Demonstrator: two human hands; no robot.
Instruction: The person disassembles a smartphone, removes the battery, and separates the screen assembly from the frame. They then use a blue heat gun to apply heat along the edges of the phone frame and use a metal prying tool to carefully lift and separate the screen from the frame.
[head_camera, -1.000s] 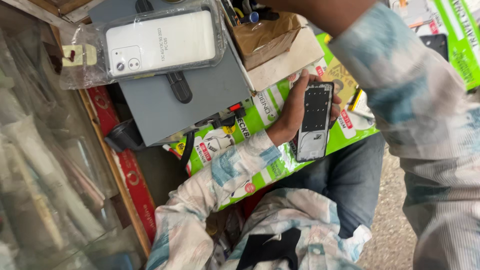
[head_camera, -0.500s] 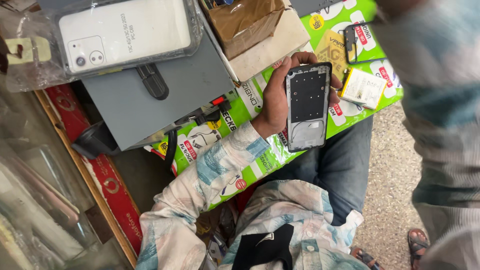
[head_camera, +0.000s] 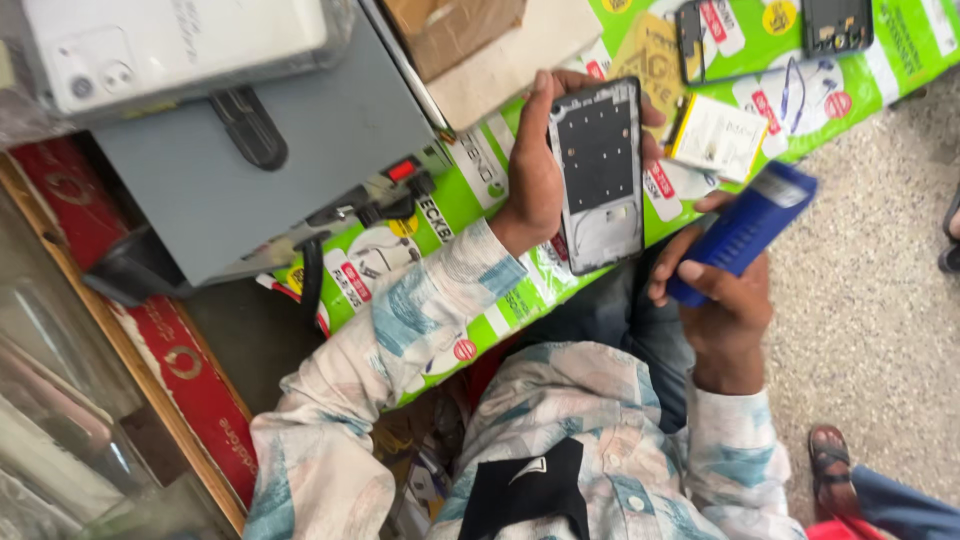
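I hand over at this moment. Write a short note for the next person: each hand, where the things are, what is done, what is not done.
Left hand: shut on the opened phone, held up, inner side facing the camera.
Right hand: shut on a blue box, just right of the phone.
On the green sheet: a white flat pack, a dark frame and a dark cover piece.
Done: the phone is open.
Left: it is not closed; the parts lie apart from it.

Long-sleeved shirt (head_camera: 560, 440), white w/ pale blue & beige patches, black chest patch; blue jeans (head_camera: 610, 310).
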